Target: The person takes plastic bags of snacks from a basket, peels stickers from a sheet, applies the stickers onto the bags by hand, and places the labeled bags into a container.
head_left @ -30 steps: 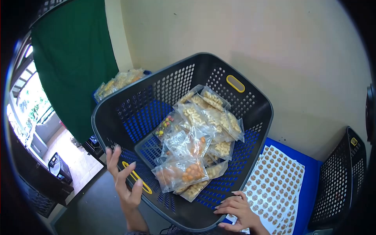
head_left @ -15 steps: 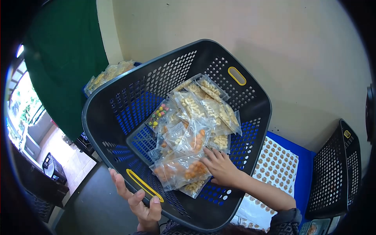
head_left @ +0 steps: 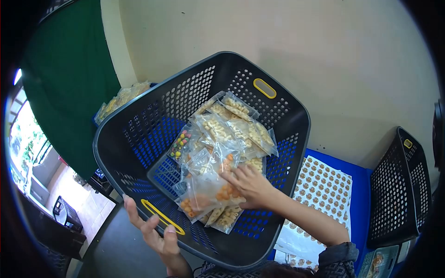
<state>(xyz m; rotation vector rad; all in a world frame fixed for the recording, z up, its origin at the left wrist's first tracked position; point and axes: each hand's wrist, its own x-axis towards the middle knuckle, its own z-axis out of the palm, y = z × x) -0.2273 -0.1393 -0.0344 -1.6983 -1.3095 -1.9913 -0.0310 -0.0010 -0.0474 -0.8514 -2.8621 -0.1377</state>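
A black perforated laundry-style basket (head_left: 109, 153) with yellow-edged handle holes stands tilted before me, partly filled with clear snack packets. My right hand (head_left: 250, 185) is inside it, its fingers closed on the right edge of a packet of orange snacks (head_left: 227, 192); the thumb is hidden. Under and behind this packet lie packets of pale curly snacks (head_left: 215, 129) and one of colourful round pieces (head_left: 181, 144). My left hand (head_left: 155, 236) is at the near left rim, beside the yellow handle (head_left: 162, 217), fingers spread and holding nothing. Whether it touches the rim I cannot tell.
Sheets of round printed labels (head_left: 324, 190) lie on a blue surface (head_left: 359, 185) to the right. Another black basket (head_left: 396, 185) stands beyond, with a small clear tray (head_left: 380, 262) near it. More packets (head_left: 121, 98) are piled behind left, by a green curtain (head_left: 65, 83).
The view has shifted slightly, so the basket appears further left. My right hand has gone from resting spread on the orange snack packet to gripping its edge, and the packet has tilted up.
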